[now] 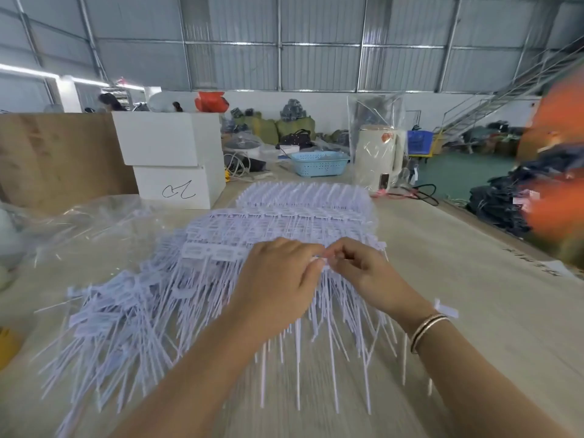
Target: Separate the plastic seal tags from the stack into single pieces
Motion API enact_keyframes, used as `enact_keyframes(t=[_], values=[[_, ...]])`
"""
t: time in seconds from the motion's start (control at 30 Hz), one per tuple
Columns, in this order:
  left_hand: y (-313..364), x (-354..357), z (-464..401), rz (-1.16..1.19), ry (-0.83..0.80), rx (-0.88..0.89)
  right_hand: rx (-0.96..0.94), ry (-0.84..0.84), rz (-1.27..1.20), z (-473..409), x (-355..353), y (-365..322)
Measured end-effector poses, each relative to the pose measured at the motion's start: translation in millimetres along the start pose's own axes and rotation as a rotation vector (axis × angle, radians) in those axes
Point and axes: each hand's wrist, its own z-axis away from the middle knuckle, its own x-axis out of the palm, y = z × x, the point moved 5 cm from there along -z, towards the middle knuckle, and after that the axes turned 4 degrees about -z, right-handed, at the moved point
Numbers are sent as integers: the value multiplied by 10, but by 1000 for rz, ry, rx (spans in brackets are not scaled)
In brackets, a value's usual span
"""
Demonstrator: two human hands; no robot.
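Pale lilac plastic seal tags [278, 213], moulded in joined rows with flat label heads and long thin tails, lie stacked across the middle of the light wood-grain surface [474, 279], with loosened singles heaped to the near left [120, 308]. Left hand [278, 279] and right hand [360, 267] meet at the near edge of the stack, fingertips of both pinching one small tag head between them. Separation is likely cleanest if each hand grips close beside the joint and snaps with a short twist, keeping the tails untangled.
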Motion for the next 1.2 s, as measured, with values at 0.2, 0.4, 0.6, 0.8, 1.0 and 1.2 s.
enact_keyframes(t=[0.2,0.4,0.6,0.8,1.0,1.2], values=[[-128,163,44,-65,89,-120,-53,-92,-111,20,213,-106],[-295,274,138,249,113,-176,84,-286,233,61,262,12],[-407,427,167,607,-55,-313,86,-248,93,68,335,-23],[-422,403,172,785,-58,-367,42,-134,-12,64,369,-62],[-387,393,191,930,-7,-392,-1,-103,-75,79,391,-95],[-396,421,202,977,0,-410,-27,-97,-41,80,384,-86]])
